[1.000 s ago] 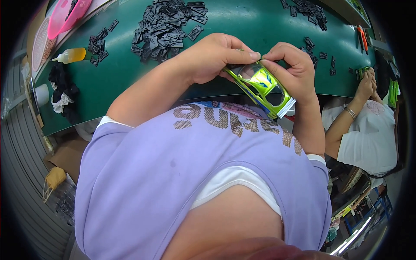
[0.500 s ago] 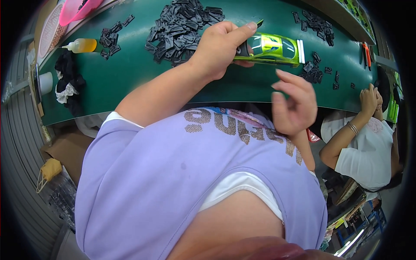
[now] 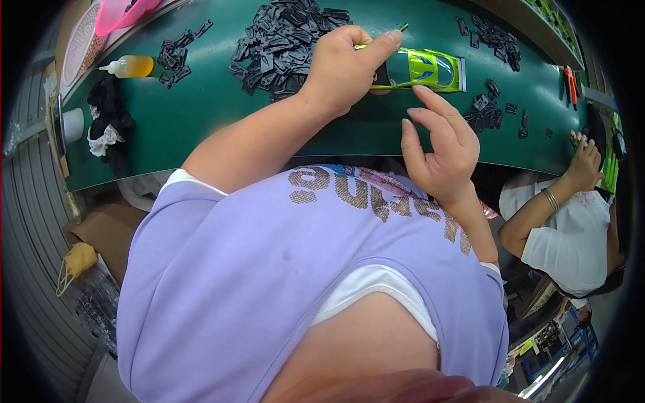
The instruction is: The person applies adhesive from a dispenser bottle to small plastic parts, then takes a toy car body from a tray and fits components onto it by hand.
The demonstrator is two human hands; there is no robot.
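My left hand (image 3: 346, 70) is wrapped round one end of a lime-green toy car (image 3: 430, 70), holding it over the green table. The car lies roughly level, its windows and a pale bar at the far right end showing; the end in my palm is hidden. My right hand (image 3: 443, 144) is just below the car with fingers apart and slightly curled, and it holds nothing. Its index fingertip reaches the car's lower side; whether it touches I cannot tell. Behind my left hand lies a large heap of small black plastic parts (image 3: 275, 43).
Smaller groups of black parts lie at the left (image 3: 175, 57), far right (image 3: 497, 40) and right (image 3: 485, 111). A bottle of yellow liquid (image 3: 131, 66), dark cloth (image 3: 106, 124) and pink basket (image 3: 124, 15) stand left. Orange-handled pliers (image 3: 570, 86) lie near a co-worker's hand (image 3: 586, 161).
My right hand has moved up and left toward the car, its fingers stretching out. The car has tilted slightly in my left hand. The co-worker's hands have shifted.
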